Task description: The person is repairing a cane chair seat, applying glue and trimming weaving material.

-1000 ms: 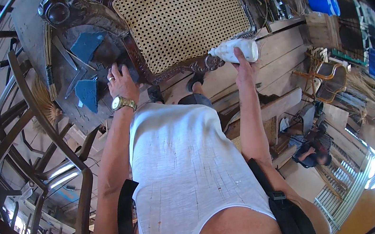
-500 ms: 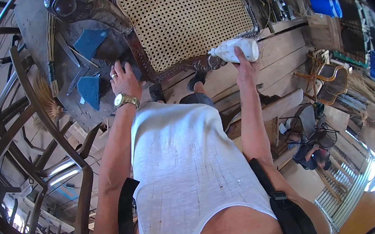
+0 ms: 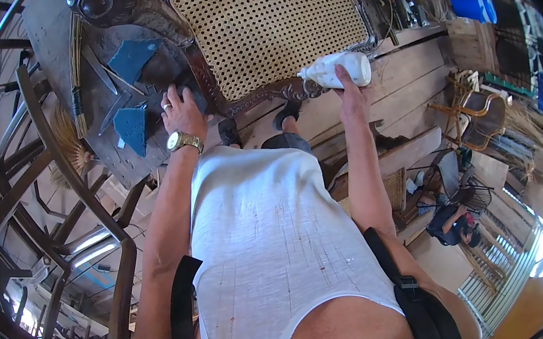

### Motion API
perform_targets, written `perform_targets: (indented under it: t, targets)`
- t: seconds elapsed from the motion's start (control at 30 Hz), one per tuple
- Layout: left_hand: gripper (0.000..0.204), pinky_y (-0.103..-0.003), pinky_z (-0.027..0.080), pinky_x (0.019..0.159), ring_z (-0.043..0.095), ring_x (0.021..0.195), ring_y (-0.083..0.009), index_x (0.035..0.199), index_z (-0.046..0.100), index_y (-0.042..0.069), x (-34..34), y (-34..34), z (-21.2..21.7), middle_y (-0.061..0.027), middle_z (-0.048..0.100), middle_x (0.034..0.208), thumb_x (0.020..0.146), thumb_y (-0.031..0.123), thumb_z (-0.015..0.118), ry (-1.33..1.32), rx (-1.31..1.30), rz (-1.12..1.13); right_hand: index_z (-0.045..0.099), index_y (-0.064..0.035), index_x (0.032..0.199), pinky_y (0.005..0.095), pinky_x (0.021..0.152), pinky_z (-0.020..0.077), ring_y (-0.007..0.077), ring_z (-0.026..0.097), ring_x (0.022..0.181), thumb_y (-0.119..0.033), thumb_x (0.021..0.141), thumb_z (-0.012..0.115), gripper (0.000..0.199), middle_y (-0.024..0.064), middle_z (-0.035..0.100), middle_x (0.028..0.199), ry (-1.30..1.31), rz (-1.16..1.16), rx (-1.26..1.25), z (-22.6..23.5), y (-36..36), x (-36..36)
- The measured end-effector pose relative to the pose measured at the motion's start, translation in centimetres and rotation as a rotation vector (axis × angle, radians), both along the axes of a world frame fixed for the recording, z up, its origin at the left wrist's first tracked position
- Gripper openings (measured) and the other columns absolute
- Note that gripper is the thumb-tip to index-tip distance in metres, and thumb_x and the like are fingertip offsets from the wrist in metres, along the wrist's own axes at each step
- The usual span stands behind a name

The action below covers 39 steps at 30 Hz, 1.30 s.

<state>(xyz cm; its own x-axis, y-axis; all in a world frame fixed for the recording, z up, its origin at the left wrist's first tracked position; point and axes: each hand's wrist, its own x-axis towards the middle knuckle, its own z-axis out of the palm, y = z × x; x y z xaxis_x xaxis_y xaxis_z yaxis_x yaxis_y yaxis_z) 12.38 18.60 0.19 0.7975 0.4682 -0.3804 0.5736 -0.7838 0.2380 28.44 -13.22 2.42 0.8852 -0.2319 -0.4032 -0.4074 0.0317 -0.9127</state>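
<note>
The right hand (image 3: 350,97) grips a white plastic bottle (image 3: 321,71), smudged with darker marks and tilted sideways, its narrow tip pointing left at the near right edge of the chair (image 3: 260,100). The chair has dark, carved wood and a tan cane panel (image 3: 272,27) full of small holes. The left hand (image 3: 185,119) lies with fingers loosely spread, just right of a blue scrap (image 3: 131,128).

1 fisheye head camera looks steeply down past the nearby white shirt (image 3: 259,227) toward the tabletop's (image 3: 49,41) near edge.
</note>
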Motion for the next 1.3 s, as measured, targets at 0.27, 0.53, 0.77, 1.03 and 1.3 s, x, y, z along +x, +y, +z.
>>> perform_targets:
  t: [0.27, 0.53, 0.77, 1.03, 1.3]
  targets:
    - [0.085, -0.058, 0.044, 0.108, 0.033, 0.144, -0.0407, 0.140, 0.047, 0.011, 0.0, 0.0, -0.2, -0.0162, 0.030, 0.156, 0.069, 0.029, 0.091, -0.001, 0.002, 0.000, 0.049, -0.0109, 0.144, 0.0428, 0.098, 0.0535, 0.0246, 0.061, 0.119, -0.017, 0.085, 0.082, 0.068, 0.0083, 0.061, 0.133, -0.029, 0.058, 0.029, 0.4, 0.5, -0.2]
    - [0.085, -0.058, 0.043, 0.108, 0.031, 0.145, -0.0410, 0.140, 0.047, 0.011, 0.0, 0.0, 0.0, -0.0168, 0.030, 0.158, 0.070, 0.030, 0.091, 0.002, 0.002, -0.003, 0.052, -0.0116, 0.139, 0.0434, 0.094, 0.0555, 0.0245, 0.064, 0.114, -0.014, 0.084, 0.083, 0.062, 0.0084, 0.064, 0.128, -0.042, 0.061, 0.029, 0.5, 1.0, -0.3]
    - [0.084, -0.057, 0.043, 0.107, 0.032, 0.144, -0.0416, 0.140, 0.047, 0.011, 0.0, 0.1, -0.1, -0.0164, 0.030, 0.157, 0.070, 0.030, 0.090, 0.005, 0.000, -0.007, 0.056, -0.0120, 0.134, 0.0414, 0.088, 0.0578, 0.0242, 0.066, 0.109, -0.014, 0.084, 0.083, 0.057, 0.0078, 0.066, 0.122, -0.099, 0.077, 0.058, 0.0, 1.7, -0.6]
    - [0.084, -0.056, 0.043, 0.107, 0.033, 0.144, -0.0412, 0.139, 0.047, 0.010, 0.0, 0.1, -0.1, -0.0160, 0.030, 0.157, 0.069, 0.030, 0.090, -0.002, 0.008, -0.002, 0.060, -0.0121, 0.131, 0.0412, 0.085, 0.0578, 0.0237, 0.066, 0.109, -0.013, 0.083, 0.083, 0.053, 0.0067, 0.067, 0.121, -0.090, 0.078, 0.059, 0.3, 2.4, -1.0]
    - [0.085, -0.056, 0.043, 0.107, 0.032, 0.144, -0.0412, 0.139, 0.047, 0.011, 0.0, 0.1, -0.1, -0.0161, 0.031, 0.157, 0.069, 0.030, 0.091, -0.002, 0.006, 0.005, 0.058, -0.0127, 0.132, 0.0413, 0.085, 0.0563, 0.0231, 0.066, 0.108, -0.015, 0.082, 0.085, 0.056, 0.0059, 0.067, 0.120, -0.112, 0.100, 0.097, 0.4, 2.8, -1.3]
